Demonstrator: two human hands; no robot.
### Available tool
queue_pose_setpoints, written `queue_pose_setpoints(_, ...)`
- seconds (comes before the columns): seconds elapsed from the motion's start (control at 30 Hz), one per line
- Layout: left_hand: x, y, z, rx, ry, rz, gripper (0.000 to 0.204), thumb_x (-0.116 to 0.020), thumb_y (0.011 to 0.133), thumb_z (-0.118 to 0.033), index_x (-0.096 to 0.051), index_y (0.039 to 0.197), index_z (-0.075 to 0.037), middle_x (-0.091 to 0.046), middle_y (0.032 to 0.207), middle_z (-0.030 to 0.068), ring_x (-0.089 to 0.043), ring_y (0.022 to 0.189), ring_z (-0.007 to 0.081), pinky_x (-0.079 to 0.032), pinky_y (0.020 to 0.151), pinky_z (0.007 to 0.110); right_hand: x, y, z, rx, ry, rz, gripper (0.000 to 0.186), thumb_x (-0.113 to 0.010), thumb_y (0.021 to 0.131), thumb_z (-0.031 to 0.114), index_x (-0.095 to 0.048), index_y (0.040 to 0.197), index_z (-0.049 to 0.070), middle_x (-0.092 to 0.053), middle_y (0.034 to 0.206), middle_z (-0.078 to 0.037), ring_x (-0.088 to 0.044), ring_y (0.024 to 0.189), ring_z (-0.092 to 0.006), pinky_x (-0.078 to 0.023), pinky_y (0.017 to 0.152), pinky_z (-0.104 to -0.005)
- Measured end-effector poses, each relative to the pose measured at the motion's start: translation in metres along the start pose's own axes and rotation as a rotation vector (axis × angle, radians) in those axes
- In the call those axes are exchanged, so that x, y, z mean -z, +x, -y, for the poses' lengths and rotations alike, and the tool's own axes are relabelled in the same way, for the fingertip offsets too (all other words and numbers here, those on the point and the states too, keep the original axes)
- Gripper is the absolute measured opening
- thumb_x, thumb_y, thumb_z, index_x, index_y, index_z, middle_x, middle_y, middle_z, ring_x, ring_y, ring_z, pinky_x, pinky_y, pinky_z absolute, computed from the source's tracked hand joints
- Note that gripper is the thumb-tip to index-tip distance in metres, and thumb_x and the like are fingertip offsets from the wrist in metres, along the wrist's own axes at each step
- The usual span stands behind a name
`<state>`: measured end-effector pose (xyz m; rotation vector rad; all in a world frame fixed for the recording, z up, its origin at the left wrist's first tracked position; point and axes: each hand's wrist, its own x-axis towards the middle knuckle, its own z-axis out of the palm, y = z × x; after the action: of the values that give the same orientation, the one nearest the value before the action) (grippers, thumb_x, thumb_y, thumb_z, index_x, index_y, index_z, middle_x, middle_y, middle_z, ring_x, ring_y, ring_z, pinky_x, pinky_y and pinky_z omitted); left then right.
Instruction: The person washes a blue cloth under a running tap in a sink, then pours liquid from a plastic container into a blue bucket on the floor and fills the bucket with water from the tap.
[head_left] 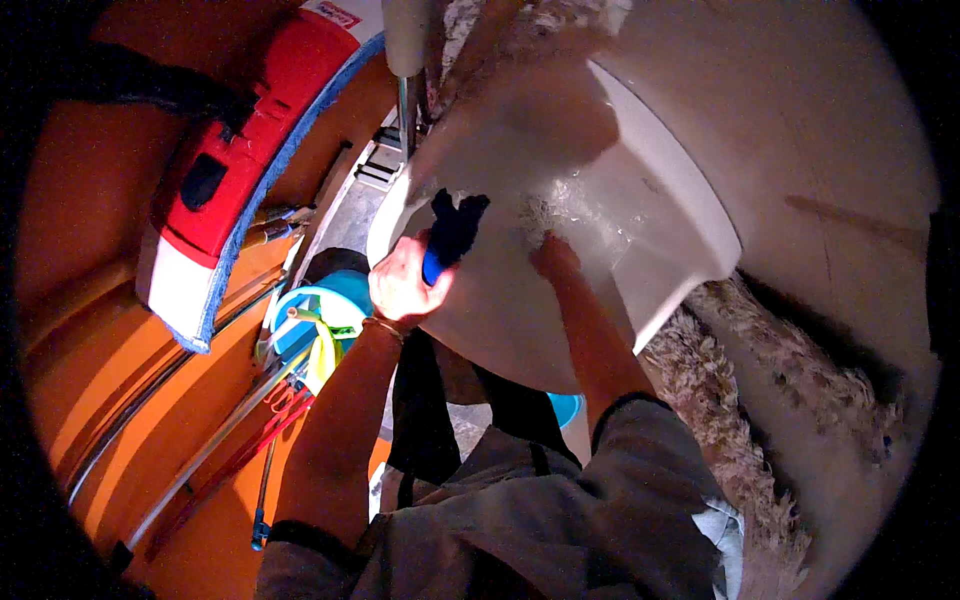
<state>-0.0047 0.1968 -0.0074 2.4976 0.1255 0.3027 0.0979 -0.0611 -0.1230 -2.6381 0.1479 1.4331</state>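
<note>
Both of my arms reach into a wide white basin (480, 340). My left hand (400, 282) is closed around a dark blue bunched cloth (455, 238), whose ends stick up above the fingers; a brighter blue part shows near the thumb. Down in the basin, my right hand (556, 262) has its fingers curled inward beside a pale, frayed-looking patch (540, 215). Whether that patch is a wet thing or churned water I cannot tell. Light glints off water (600, 215) just beyond it. What the right fingers hold, if anything, is hidden.
A red and white flat mop head (235, 160) with a blue pad hangs at the upper left. A light blue bucket (345, 290) with a yellow-green cloth (324, 358) stands left of the basin. A tap pipe (406, 110) rises behind it; shaggy fabric (710, 390) hangs at right.
</note>
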Motion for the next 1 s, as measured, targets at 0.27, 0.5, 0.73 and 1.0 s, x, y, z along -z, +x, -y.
queue_pose_setpoints(0.27,0.001,0.001,-0.013,0.090,0.007,0.074,0.049,-0.074,0.071,-0.032,-0.057,0.109,-0.007,-0.060,0.088,0.0132,-0.064,0.073,0.0347,-0.052,0.065,0.042,0.078,-0.137,-0.052,0.186,0.489,-0.220,0.050,-0.061,0.087,0.028,-0.049,0.132,0.012,-0.045,0.138,-0.016,-0.049,0.120,-0.0349,-0.043,0.094,-0.0513)
queue_pose_setpoints(0.5,-0.004,-0.005,-0.016,0.136,0.131,0.104,0.051,-0.073,0.072,-0.035,-0.055,0.114,-0.012,-0.064,0.097,0.0149,-0.065,0.078,0.0375,-0.053,0.066,0.044,0.059,-0.192,-0.090,0.040,0.242,-0.408,0.024,-0.069,0.080,0.035,-0.070,0.086,0.012,-0.065,0.108,-0.012,-0.053,0.112,-0.0318,-0.044,0.088,-0.0422)
queue_pose_setpoints(0.73,-0.004,-0.008,-0.026,0.185,0.161,0.123,0.057,-0.070,0.075,-0.048,-0.054,0.116,-0.012,-0.065,0.099,0.0165,-0.065,0.086,0.0360,-0.051,0.075,0.041,0.003,-0.257,-0.160,0.407,1.065,-0.864,0.054,-0.066,0.087,0.014,-0.045,0.136,0.011,-0.045,0.138,-0.015,-0.049,0.119,-0.0211,-0.044,0.096,-0.0334)
queue_pose_setpoints(1.0,-0.017,-0.010,-0.021,0.119,0.250,0.057,0.056,-0.073,0.074,-0.047,-0.056,0.115,-0.012,-0.068,0.093,0.0162,-0.067,0.085,0.0297,-0.051,0.075,0.037,-0.366,-0.235,-0.361,-0.315,1.285,-0.149,0.051,-0.063,0.086,0.023,-0.047,0.131,0.006,-0.059,0.119,-0.010,-0.062,0.094,-0.0234,-0.052,0.080,-0.0390)
